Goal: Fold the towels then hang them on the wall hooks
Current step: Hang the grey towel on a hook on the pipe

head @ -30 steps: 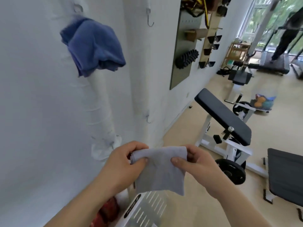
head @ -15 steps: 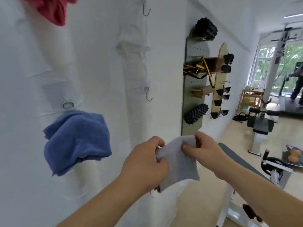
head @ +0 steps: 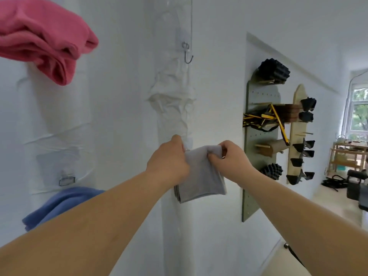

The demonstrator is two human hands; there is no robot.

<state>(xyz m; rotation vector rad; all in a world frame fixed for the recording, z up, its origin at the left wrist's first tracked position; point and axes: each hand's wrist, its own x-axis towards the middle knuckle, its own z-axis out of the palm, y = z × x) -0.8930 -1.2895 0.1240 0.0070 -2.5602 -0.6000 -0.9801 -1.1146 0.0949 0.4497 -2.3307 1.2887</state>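
A folded grey towel (head: 201, 180) hangs from both my hands against the white wall column. My left hand (head: 169, 162) pinches its upper left corner and my right hand (head: 229, 158) pinches its upper right edge. The hook behind the towel's top is hidden. An empty metal hook (head: 187, 54) sticks out of the column higher up. A pink towel (head: 43, 42) hangs at the upper left, and a blue towel (head: 57, 202) hangs at the lower left, partly behind my left forearm, under a metal clip (head: 67, 180).
A grey pegboard (head: 260, 156) with black foam rollers, bands and wooden pegs is on the wall to the right. Beside it hangs a wooden rack (head: 298, 136) with black holders. Gym equipment (head: 356, 184) and a wooden shelf (head: 350, 156) stand far right near a window.
My hands have lifted the grey towel from waist height up to the wall column. My view has tilted upward, so the pink towel and the upper hook now show.
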